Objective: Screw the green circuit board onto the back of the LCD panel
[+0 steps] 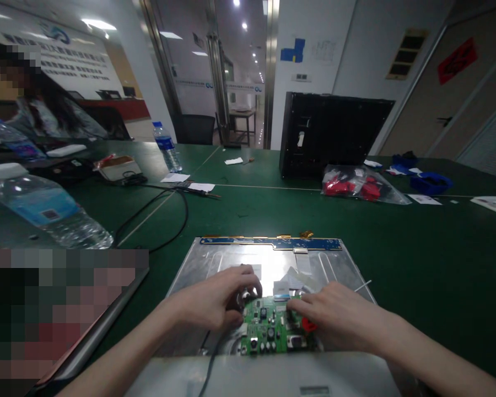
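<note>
A green circuit board with many small parts lies over the metal back of a flat panel. My left hand has its fingers curled around the board's upper left corner. At the upper right of the board, my right hand rests its fingertips on the edge. A red handle end shows under that hand, and a thin pale rod sticks out behind it; they look like one tool, mostly hidden in the palm. A white ribbon cable meets the board's top edge. A blue strip board runs along the panel's far edge.
A water bottle stands close on the left, with a second bottle farther back. A black cable loops across the green table. A black casing stands behind a bag of red items. Another person is at far left.
</note>
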A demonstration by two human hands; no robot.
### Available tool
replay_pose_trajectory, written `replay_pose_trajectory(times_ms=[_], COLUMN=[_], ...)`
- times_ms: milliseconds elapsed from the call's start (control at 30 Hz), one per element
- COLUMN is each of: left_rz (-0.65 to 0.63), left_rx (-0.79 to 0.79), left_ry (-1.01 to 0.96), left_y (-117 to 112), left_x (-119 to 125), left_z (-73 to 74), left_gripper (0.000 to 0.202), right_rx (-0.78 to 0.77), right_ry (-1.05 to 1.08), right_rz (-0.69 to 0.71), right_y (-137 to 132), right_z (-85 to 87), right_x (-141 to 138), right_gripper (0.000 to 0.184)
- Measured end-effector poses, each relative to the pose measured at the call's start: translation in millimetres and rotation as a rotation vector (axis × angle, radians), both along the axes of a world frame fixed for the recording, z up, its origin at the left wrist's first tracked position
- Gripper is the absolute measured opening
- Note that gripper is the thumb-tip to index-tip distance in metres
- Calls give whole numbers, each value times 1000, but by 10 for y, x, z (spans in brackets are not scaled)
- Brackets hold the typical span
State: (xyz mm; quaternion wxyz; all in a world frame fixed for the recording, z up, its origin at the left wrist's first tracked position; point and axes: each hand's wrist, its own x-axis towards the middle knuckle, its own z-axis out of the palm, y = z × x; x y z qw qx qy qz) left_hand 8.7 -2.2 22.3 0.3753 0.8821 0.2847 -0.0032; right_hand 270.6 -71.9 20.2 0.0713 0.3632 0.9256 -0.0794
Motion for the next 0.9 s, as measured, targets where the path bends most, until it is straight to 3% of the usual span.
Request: replay_pose_trajectory(times_ms=[167, 333, 533, 733, 900], left_rz=[25, 18, -30, -28, 17], left_rx=[-72, -83, -108, -120, -131], left_ry=[-17, -49, -121, -118, -58], left_y=[31, 66, 127, 142, 112], left_x=[-14, -22, -59, -67, -35], left_z=[10, -14, -52, -70, -77], left_gripper=[40, 36, 30, 29, 33], right_rx=[-159, -236, -151, -141, -198], right_ry=[223, 391, 437, 374, 323], right_rz=[-72, -104, -166, -200, -163], right_y=[47, 59, 45, 45, 41], right_z=[127, 41, -92, -67, -17], right_x=[132, 200, 149, 145, 153], right_gripper=[44, 39, 31, 25, 33])
